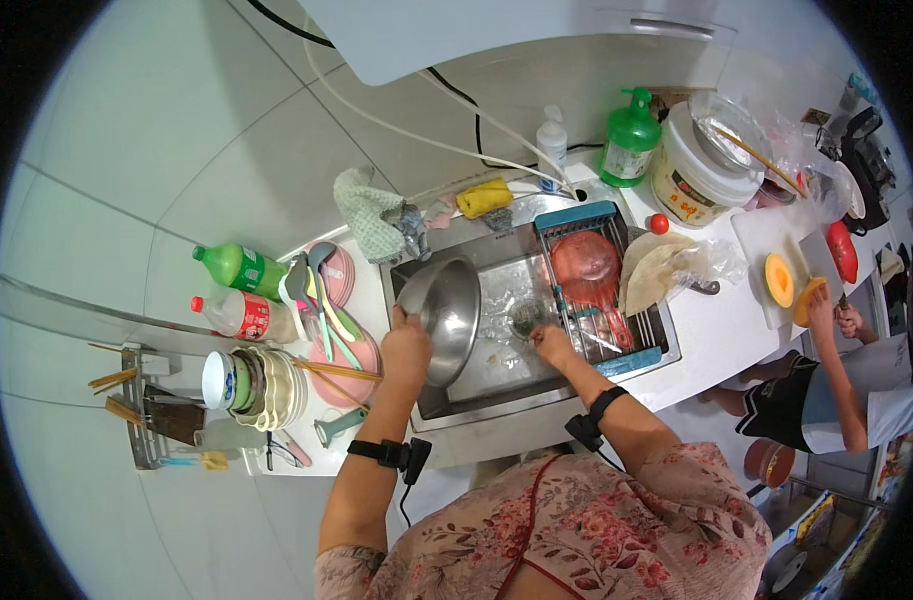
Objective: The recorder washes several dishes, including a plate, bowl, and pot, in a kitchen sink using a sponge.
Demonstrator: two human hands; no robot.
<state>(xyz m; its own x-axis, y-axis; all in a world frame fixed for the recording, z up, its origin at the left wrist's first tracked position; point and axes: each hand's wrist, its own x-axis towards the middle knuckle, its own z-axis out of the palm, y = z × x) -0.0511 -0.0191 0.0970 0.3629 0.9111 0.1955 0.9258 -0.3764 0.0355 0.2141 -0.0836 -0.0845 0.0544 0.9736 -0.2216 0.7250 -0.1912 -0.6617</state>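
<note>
My left hand (406, 346) grips the near rim of a large stainless steel bowl (443, 319). The bowl is tilted on its side over the left part of the steel sink (494, 367), its mouth facing right. At the sink's middle, the fingers of my right hand (554, 345) pinch the edge of a small round grey mesh piece (528, 315); whether it is a strainer or a scourer I cannot tell. Just right of that hand, a drying rack (640, 326) with teal ends spans the sink and bears a red plastic colander or basket (585, 266).
On the left counter stand stacked bowls (276, 386), kitchen utensils (321, 292) and bottles (243, 268). Behind the sink lies a yellow cloth (485, 198), beside a draped towel (366, 214). A white bucket (689, 172) stands right. Another person's hand (820, 304) holds cut melon on a cutting board (756, 240).
</note>
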